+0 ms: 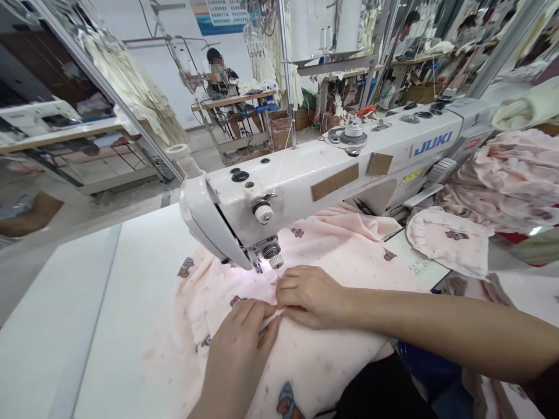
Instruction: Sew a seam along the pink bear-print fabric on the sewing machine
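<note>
Pale pink fabric with small bear prints [336, 361] is spread over the sewing table and drapes off its front edge. My left hand [244, 337] pinches a folded edge of this fabric between thumb and fingers. Close beside it, my right hand [310, 297] grips the same edge, fingers curled over the cloth. Both hands are just in front of the needle area of a white sewing machine [283, 186], whose lamp lights the cloth. The needle tip and presser foot are hard to make out.
A small pink fabric piece with a bear print [452, 235] lies right of the machine, below a heap of pink fabric [510, 174]. The white tabletop [126, 314] extends left. Behind, a person [222, 78] sits at another sewing table, with hanging cream cloth [126, 81] nearby.
</note>
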A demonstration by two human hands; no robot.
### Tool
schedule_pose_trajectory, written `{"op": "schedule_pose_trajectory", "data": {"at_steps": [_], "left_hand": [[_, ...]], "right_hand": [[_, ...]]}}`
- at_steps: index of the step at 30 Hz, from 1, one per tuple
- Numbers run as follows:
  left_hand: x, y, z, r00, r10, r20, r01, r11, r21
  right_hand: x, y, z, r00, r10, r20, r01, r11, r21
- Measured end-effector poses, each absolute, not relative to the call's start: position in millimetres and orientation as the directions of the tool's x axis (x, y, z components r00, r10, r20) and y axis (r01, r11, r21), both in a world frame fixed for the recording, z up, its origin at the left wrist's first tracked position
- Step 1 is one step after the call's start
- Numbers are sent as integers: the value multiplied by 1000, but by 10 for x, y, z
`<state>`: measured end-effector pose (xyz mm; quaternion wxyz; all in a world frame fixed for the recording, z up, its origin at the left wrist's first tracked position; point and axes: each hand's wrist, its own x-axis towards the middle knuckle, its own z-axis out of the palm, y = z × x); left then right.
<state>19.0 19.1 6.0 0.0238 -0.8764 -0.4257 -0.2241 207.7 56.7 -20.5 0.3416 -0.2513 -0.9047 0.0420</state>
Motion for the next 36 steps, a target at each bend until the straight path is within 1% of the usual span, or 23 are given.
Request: {"op": "schedule_pose_trajectory", "data": {"at_steps": [2,5,8,10,12,13,14,16,17,18,19,20,22,23,24,25,27,29,33,36], "left_hand": [[215,203,62,608,638,473,725,-689,-3],[261,201,73,671,525,524,694,-693,-194],[279,155,96,709,482,515,679,-665,-312],[267,112,116,752,486,446,647,-674,-355],[233,84,134,772,504,387,627,-705,-333],[206,85,140,767,521,375,630,-723,-284],[169,99,144,747,555,366,646,-735,-206],[64,171,142,685,644,340,692,-721,-28],[-3,223,138,650,678,344,717,-697,20],[-73,279,135,626,694,357,736,-677,24],[-141,329,136,619,689,377,748,-663,-17],[-196,365,144,636,665,391,746,-659,-93],[-239,368,187,692,609,387,713,-659,-239],[-214,327,217,717,585,380,690,-672,-267],[-157,261,247,738,551,390,663,-701,-263],[-73,175,267,758,511,405,626,-745,-232],[141,-14,257,802,418,426,513,-848,-135],[337,-156,171,833,366,415,430,-900,-69],[437,-190,-63,820,368,438,404,-915,11],[355,-125,-140,848,341,406,367,-930,14]], "right_hand": [[2083,569,-205,-645,479,595,416,874,-252],[2094,551,-195,-668,472,576,427,876,-223],[2102,522,-177,-667,487,565,447,867,-219],[2098,503,-170,-630,501,593,443,859,-255],[2084,491,-175,-610,513,604,434,854,-286],[2075,488,-181,-616,511,599,433,855,-285],[2066,487,-190,-631,498,595,430,863,-266],[2053,490,-206,-654,451,608,432,882,-189],[2050,492,-211,-662,421,620,434,890,-142],[2050,493,-214,-673,393,627,435,896,-95],[2050,493,-215,-684,373,627,437,898,-57],[2052,493,-214,-698,364,617,439,898,-33],[2055,489,-209,-717,364,595,437,899,-24],[2056,486,-207,-717,367,593,434,900,-34],[2056,483,-206,-712,372,596,429,902,-51],[2055,478,-206,-705,375,602,421,904,-70],[2051,465,-208,-694,385,609,402,908,-117],[2044,451,-209,-696,390,604,381,912,-150],[2027,439,-201,-712,381,590,374,917,-140],[2015,446,-191,-711,366,600,377,919,-114]]}}
